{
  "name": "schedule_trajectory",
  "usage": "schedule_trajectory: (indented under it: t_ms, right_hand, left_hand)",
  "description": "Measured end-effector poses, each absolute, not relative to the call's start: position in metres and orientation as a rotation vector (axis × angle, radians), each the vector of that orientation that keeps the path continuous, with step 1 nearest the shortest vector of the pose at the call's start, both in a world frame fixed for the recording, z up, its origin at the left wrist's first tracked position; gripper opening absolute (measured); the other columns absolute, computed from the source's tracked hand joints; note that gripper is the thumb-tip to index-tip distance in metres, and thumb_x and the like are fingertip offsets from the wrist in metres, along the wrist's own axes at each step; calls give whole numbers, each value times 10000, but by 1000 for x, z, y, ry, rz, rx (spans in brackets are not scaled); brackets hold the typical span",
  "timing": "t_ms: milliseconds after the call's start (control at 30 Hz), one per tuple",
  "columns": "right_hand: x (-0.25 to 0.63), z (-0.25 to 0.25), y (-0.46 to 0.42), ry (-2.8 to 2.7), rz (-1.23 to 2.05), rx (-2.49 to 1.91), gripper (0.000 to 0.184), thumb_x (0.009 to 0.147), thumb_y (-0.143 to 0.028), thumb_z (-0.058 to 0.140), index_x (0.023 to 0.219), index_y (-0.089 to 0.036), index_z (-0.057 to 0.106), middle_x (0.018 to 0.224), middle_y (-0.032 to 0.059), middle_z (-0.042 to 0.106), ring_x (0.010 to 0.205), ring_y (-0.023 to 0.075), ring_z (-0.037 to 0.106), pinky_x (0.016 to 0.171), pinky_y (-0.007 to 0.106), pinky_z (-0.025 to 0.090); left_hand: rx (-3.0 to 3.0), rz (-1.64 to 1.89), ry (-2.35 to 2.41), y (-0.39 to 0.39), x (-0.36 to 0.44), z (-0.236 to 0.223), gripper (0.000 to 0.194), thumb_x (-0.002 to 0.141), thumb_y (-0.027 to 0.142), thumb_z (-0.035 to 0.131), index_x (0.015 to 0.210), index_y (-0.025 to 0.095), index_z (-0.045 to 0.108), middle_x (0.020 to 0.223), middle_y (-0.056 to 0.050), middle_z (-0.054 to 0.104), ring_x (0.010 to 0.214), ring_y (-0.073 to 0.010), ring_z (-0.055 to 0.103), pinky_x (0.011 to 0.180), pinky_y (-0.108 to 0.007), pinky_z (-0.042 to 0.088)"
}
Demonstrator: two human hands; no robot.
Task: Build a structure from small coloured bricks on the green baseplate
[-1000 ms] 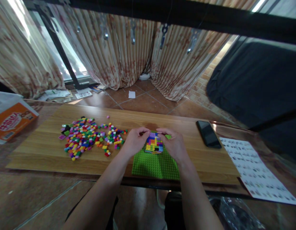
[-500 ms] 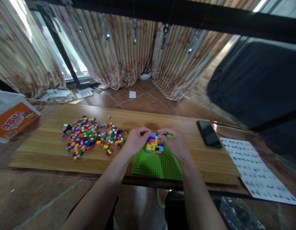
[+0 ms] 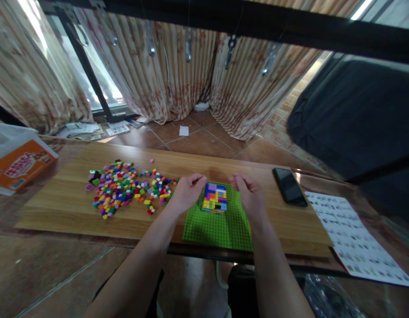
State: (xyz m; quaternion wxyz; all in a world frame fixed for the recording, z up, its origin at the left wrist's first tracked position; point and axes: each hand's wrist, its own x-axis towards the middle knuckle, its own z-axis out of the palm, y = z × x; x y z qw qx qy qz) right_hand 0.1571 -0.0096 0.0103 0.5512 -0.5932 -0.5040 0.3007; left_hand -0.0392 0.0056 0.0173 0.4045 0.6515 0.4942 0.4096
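Note:
A low block of multicoloured toy bricks [image 3: 215, 198] sits on the upper part of the green studded baseplate [image 3: 217, 229]. My left hand [image 3: 189, 191] is at the block's left, thumb and fingers pinched together by its upper left corner. Whether a small brick is between those fingertips I cannot make out. My right hand [image 3: 251, 196] hovers over the baseplate's right edge, apart from the block, its fingers curled in. What it holds, if anything, is hidden.
Loose bricks [image 3: 116, 187] lie spread to the left on the wooden board [image 3: 65, 207]. A black phone [image 3: 289, 187] and a printed sheet [image 3: 353, 234] lie at the right. An orange and white bag [image 3: 22, 163] stands far left.
My right hand has drawn away from the block to the right, uncovering its upper right side. The left hand has barely moved. The view has shifted slightly.

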Motion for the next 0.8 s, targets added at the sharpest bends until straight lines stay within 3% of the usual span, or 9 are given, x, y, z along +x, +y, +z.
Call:
schedule_trajectory:
  t_ms: [200,467,633,800]
  right_hand:
    - [154,19,-9,-1046,458,-1379,283,839,-407,588,826,-160,724,747,49,726,593,131,604,591,282,488]
    - [113,39,-32,-1169,163,-1220,223,889,-353,580,821,-186,711,684,15,690,616,150,637,624,286,503]
    - [72,43,-52,-1449,232,-1130,149,908,-272,585,880,-222,722,818,32,741,724,173,683,701,301,527]
    - [36,23,-63,-1858,510,-1060,186,936,-204,529,942,-233,712,851,34,735,780,169,677,722,283,521]
  left_hand:
    - [1556,1149,1279,11,-51,15,311,861,390,522,732,156,681,630,-8,602,615,-140,538,580,-256,418]
    - [1394,1386,1338,10,-52,17,286,862,385,538,739,166,674,710,-33,666,680,-145,597,639,-260,473]
    - [1143,1714,1347,12,-70,33,245,848,365,564,779,165,688,764,-37,689,727,-132,621,674,-243,493]
    - [609,1991,1256,13,-112,50,183,752,331,652,738,150,670,717,-14,668,577,-65,552,571,-184,438]
